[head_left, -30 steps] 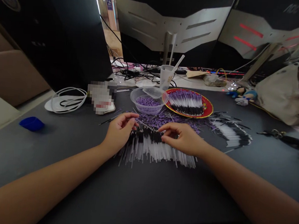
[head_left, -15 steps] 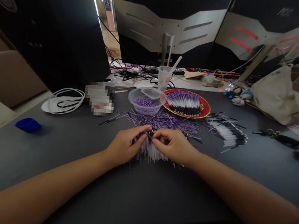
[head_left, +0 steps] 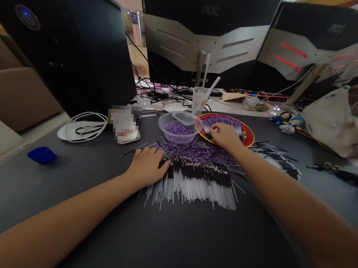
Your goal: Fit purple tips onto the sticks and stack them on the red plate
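Note:
At the left end of a row of thin sticks (head_left: 193,189) with pale clear shafts, black sections and small silvery tips lies my left hand (head_left: 147,166). Its fingers bend downward, and the thumb stands apart from them, with nothing visible held. My right hand (head_left: 226,137) reaches over the red plate (head_left: 249,135) with the yellow rim, thumb and forefinger pinched together. Whatever is between those fingertips blends with the purple-ended sticks (head_left: 220,120) laid side by side on the plate. Loose purple pieces (head_left: 193,151) spread behind the row, and more fill a clear plastic bowl (head_left: 178,139).
More sticks (head_left: 283,163) lie on the right, partly behind my forearm. Behind the bowl stands a plastic cup (head_left: 199,101) with a straw. A blue cup-like object (head_left: 41,155), a coiled white cable (head_left: 85,126) and a phone (head_left: 132,138) are left; keys (head_left: 328,168) lie right. Monitors (head_left: 205,41) stand behind.
My hands, together over the row around a thin stick, have parted. The right has gone forward and right to the plate; the left has moved left. The row shows more fully.

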Tool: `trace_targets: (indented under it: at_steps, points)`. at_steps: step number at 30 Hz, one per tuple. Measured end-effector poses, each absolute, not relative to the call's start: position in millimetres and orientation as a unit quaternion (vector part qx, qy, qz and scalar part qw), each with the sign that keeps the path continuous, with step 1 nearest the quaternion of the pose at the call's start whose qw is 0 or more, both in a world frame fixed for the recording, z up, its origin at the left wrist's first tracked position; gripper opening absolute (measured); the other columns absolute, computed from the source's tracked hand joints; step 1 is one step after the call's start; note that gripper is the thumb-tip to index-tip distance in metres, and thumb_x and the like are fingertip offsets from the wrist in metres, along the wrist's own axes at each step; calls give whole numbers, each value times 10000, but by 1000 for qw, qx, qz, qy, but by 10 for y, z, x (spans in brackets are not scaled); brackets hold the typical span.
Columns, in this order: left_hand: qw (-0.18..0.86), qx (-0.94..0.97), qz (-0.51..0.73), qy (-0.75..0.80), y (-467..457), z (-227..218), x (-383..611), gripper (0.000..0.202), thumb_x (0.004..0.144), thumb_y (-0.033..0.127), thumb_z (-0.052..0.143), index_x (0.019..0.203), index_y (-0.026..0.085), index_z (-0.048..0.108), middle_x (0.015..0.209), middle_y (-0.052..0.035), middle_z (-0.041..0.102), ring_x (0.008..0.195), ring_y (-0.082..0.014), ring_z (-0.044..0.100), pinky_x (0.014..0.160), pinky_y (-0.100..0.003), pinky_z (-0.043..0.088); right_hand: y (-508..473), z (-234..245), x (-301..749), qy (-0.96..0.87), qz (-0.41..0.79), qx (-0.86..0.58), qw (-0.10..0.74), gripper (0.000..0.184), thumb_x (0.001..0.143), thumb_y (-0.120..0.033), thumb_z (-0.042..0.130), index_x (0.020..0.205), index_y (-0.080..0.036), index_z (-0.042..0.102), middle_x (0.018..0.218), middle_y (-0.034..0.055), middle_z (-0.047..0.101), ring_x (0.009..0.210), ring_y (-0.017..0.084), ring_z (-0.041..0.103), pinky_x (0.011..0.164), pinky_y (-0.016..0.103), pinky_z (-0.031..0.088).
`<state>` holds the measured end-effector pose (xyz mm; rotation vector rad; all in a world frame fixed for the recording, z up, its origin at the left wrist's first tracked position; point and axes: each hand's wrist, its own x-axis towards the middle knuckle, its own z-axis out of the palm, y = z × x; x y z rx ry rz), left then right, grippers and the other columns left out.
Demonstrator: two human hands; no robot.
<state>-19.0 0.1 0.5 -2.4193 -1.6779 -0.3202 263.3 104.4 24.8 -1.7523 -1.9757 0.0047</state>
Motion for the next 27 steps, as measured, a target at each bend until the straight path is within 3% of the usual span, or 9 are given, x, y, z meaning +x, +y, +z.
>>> trace_targets:
  at_steps: [4, 9, 18, 23, 27]
  points:
    - [78, -820, -101, -559, 3, -33, -190, 323, 860, 474, 443, 771, 181, 547, 826, -99, 612, 844, -288, 564, 740, -416, 403, 1288, 256, 2611, -716, -17, -667, 205, 274, 829, -308, 478, 916, -146, 681, 962, 150, 692, 890, 261, 613, 746, 331, 420]
    - [76, -827, -106, -546, -13, -29, -175, 296, 876, 432, 424, 788, 176, 545, 830, -107, 615, 825, -295, 560, 717, -430, 418, 1273, 296, 2566, -713, -38, -675, 189, 320, 859, -357, 446, 962, -155, 672, 984, 156, 686, 890, 282, 610, 725, 350, 420]
    - [118, -813, -86, -563, -124, 213, -177, 357, 866, 469, 415, 875, 159, 593, 834, -142, 637, 782, -317, 611, 649, -412, 462, 424, 374, 2552, -774, -19, -584, 243, 255, 854, -372, 467, 766, -212, 645, 671, 34, 646, 597, 169, 541, 531, 287, 304]
    - [102, -771, 22, -629, -284, 257, -184, 585, 799, 673, 400, 582, 162, 588, 559, -115, 605, 521, -255, 599, 510, -340, 445, 98, 319, 2572, -804, 67, -556, 199, 215, 838, -360, 502, 764, -221, 648, 630, 26, 619, 545, 150, 513, 520, 287, 305]
    - [16, -794, 38, -606, -300, 291, -123, 603, 810, 672, 351, 567, 173, 586, 618, -121, 633, 545, -253, 609, 490, -317, 419, 86, 226, 2589, -821, 107, -533, 171, 178, 831, -326, 511, 863, -230, 657, 660, 18, 631, 559, 142, 523, 526, 274, 316]
